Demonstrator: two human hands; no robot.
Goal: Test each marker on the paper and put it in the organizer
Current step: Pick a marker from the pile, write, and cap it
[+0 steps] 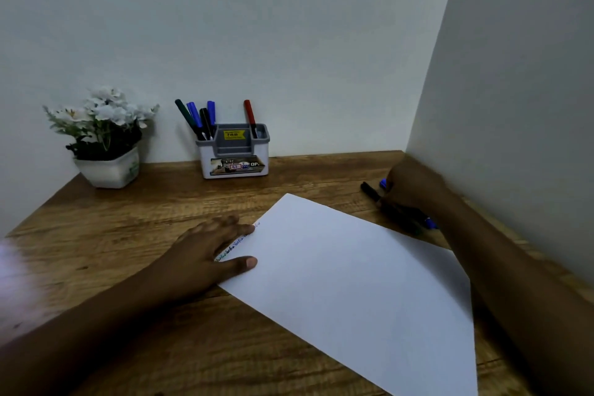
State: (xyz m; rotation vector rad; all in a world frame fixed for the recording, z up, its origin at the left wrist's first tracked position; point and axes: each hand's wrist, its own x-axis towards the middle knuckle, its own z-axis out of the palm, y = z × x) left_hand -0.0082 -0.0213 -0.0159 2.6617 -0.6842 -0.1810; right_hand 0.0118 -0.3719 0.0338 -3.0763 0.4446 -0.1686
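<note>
So the left hand point(212, 251) is lying flat at lower centre, fingers straight and a bit spread, pressing on the left edge of the paper point(353, 273), a smooth white sheet sitting skewed like a diamond on the grainy wooden table point(144, 212). Right by the fingertips, small green and blue scribbles point(236, 246) are running along that edge. Over at the right of the frame the right hand point(414, 186) is reaching down onto some loose markers near the side wall, but it's motion-blurred, so I honestly can't tell if it's gripping one or just touching them. A slim black marker point(370, 191) is poking out to its left on the wood. The organizer point(234, 167) is sitting at upper centre against the back wall, a boxy white plastic tub with a grey insert and a yellow sticker, and it's holding a green marker point(184, 114), blue markers point(194, 114) and another black one leaning left, plus a red marker point(249, 114) on the right side. At upper left, white flowers point(103, 112) are sitting in a squarish white pot point(109, 172)
</note>
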